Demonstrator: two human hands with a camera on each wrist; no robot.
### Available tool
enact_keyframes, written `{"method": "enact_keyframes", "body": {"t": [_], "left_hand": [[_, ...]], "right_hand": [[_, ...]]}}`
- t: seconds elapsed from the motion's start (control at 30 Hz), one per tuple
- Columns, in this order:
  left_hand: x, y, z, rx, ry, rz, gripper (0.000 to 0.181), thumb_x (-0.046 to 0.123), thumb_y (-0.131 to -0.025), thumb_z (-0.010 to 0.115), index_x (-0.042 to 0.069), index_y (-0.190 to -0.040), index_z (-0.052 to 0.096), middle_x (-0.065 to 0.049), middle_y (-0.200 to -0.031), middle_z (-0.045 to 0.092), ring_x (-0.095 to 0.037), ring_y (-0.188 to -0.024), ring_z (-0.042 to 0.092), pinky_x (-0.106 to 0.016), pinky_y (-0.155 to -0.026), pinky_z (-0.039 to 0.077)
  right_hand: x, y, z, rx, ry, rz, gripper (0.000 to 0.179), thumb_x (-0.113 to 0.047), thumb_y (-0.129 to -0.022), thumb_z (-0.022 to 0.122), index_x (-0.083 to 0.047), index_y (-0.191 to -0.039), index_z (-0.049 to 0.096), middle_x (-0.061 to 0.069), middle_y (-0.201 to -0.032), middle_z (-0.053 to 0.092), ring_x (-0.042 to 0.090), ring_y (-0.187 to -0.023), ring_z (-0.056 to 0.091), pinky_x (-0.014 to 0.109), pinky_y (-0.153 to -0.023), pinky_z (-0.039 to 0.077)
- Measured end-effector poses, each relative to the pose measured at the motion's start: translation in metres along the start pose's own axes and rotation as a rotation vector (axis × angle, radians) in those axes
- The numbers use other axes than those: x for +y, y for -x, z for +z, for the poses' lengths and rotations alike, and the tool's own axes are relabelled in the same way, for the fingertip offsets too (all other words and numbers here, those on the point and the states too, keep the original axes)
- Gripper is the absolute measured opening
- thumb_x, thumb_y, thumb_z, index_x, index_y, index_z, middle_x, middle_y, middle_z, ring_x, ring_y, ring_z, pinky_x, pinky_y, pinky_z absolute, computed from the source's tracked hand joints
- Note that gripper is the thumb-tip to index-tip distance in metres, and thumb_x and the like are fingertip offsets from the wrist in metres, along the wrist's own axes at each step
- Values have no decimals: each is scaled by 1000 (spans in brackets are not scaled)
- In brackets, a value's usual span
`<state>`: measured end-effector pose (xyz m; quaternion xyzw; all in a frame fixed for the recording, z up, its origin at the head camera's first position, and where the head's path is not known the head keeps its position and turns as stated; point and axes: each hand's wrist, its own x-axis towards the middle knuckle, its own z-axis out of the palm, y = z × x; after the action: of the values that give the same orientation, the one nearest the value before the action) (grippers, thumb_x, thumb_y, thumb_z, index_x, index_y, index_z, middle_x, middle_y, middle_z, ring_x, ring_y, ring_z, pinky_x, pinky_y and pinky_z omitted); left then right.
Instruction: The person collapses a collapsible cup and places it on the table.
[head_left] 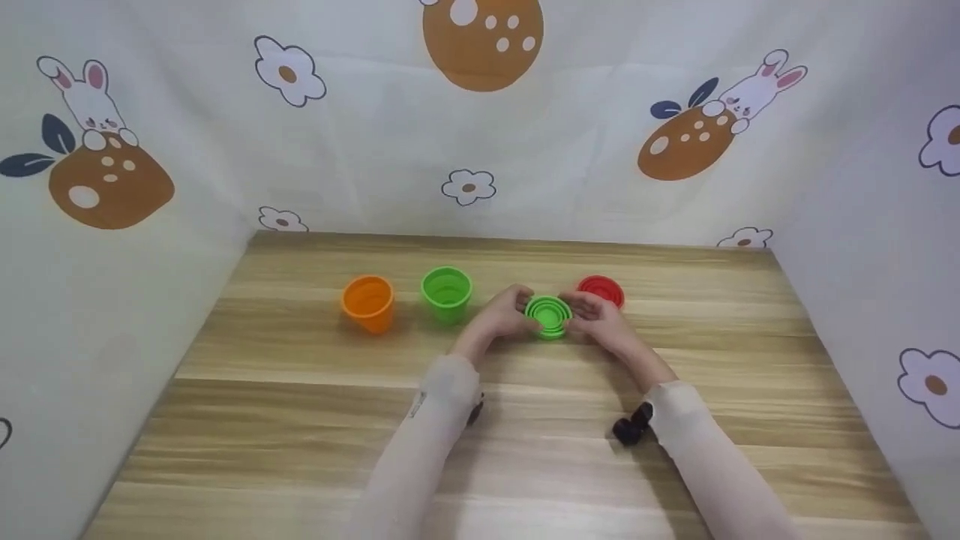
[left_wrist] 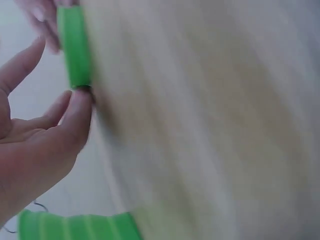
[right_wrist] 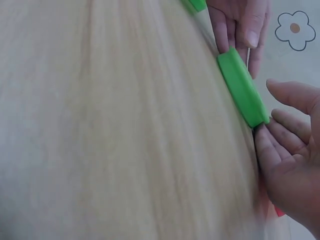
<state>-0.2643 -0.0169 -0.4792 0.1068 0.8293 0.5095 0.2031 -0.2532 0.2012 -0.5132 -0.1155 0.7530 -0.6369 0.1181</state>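
Observation:
A green collapsible cup (head_left: 548, 316), squashed flat into rings, lies between my two hands close over the wooden table. At its left side is my left hand (head_left: 508, 313); in the left wrist view a fingertip (left_wrist: 80, 102) meets the green rim. My right hand (head_left: 600, 322) is on the other side, with straight fingers (right_wrist: 270, 150) at the rim and the thumb standing apart from it in the right wrist view. Just behind the right hand lies a flat red collapsible cup (head_left: 602, 289), partly covered by that hand.
An extended green cup (head_left: 447, 294) stands left of my left hand, with an extended orange cup (head_left: 368, 304) farther left. Patterned cloth (head_left: 360, 150) walls the wooden table (head_left: 300, 435) at the back and both sides.

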Motion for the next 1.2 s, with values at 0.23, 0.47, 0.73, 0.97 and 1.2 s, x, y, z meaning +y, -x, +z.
{"method": "enact_keyframes", "body": {"t": [0.23, 0.47, 0.73, 0.97, 1.2], "left_hand": [[25, 11, -4, 11, 1, 15, 70, 11, -85, 76, 5, -147, 43, -15, -155, 43, -33, -144, 39, -42, -122, 32], [45, 19, -20, 25, -14, 82, 70, 17, -87, 75, 6, -148, 43, -13, -156, 42, -33, -146, 37, -43, -122, 32], [51, 30, -51, 79, 9, 157, 65, 11, -89, 73, 2, -145, 42, -16, -154, 43, -29, -148, 35, -37, -124, 30], [45, 42, -76, 136, 24, 178, 63, 9, -90, 71, 0, -146, 42, -18, -154, 43, -31, -147, 35, -39, -125, 28], [31, 50, -95, 204, 58, 196, 61, 6, -90, 70, -3, -144, 43, -21, -152, 44, -33, -146, 36, -44, -125, 27]], "right_hand": [[-20, -8, 5, 45, 38, 10, 54, 3, -93, 61, 11, -142, 42, 30, -150, 44, 39, -144, 40, 46, -121, 33], [-36, -23, 13, 72, 81, 31, 53, 0, -95, 60, 8, -144, 42, 25, -151, 44, 36, -145, 39, 43, -122, 33], [-49, -36, 31, 43, 58, 17, 57, -11, -94, 67, 5, -144, 44, 22, -151, 46, 33, -144, 41, 42, -122, 34], [-58, -44, 52, -5, 96, -16, 53, -9, -94, 66, 5, -142, 48, 26, -148, 48, 35, -141, 45, 44, -120, 36], [-59, -52, 73, -39, 57, -86, 50, 1, -92, 63, 13, -138, 46, 33, -145, 47, 41, -139, 45, 48, -119, 37]]}}
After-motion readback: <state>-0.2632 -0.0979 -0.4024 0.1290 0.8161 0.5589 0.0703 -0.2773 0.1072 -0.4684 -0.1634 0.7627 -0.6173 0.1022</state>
